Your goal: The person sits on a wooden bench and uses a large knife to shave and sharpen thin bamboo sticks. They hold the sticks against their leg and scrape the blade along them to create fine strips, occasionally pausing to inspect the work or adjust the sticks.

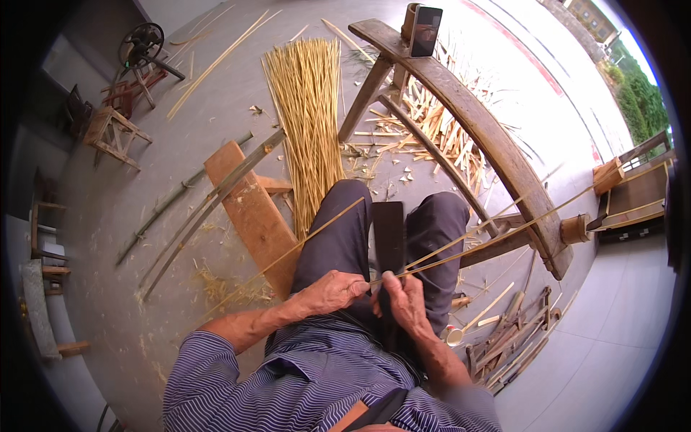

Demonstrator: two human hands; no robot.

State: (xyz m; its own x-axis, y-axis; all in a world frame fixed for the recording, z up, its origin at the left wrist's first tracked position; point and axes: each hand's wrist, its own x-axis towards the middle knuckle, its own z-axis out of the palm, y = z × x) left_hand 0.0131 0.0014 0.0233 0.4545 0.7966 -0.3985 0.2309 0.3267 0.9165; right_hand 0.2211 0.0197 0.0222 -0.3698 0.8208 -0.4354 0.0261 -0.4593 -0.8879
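Observation:
Between my knees a broad, dark knife blade (388,235) stands with its squared end away from me. My right hand (404,299) is closed around the knife near the base of the blade, its thumb on a split bamboo strip (453,252). Close beside it, my left hand (337,291) pinches the strip between thumb and fingers. To the right of the blade the bamboo runs as two diverging lengths; a single thin length (324,224) rises over my left thigh. The knife's handle is mostly hidden by my hand.
A large bundle of thin bamboo strips (310,119) lies beyond my knees. A curved wooden bench (475,119) carries a phone (426,31) at right. Bamboo poles (216,200) rest across a low plank bench (253,227) at left. Tools (513,340) lie at lower right.

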